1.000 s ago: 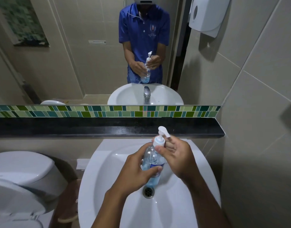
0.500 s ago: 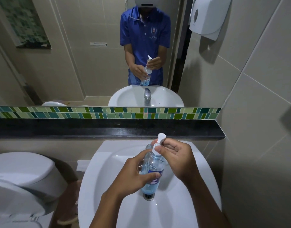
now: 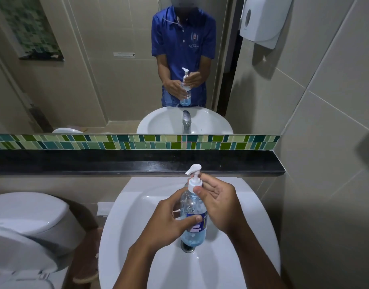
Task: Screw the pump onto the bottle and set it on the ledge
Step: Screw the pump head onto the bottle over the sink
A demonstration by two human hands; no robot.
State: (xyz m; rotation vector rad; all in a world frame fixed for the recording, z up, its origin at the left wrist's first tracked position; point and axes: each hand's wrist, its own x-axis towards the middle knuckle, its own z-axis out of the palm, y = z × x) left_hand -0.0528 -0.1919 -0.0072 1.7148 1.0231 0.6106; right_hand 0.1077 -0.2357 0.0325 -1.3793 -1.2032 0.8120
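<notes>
At frame centre, the left hand [image 3: 171, 217] grips the bottle [image 3: 193, 217] steady while right hand [image 3: 218, 203] fingertips pinch the pump [image 3: 194, 180] collar to twist it.

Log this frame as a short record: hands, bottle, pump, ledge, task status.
left hand: grip around the clear plastic bottle of blue liquid, held upright over the white ceramic basin
right hand: fingertips on the white plastic pump, at its collar
pump: seated on the bottle neck, nozzle pointing left
black stone ledge: bare where visible
status: bottle not yet on the ledge
</notes>
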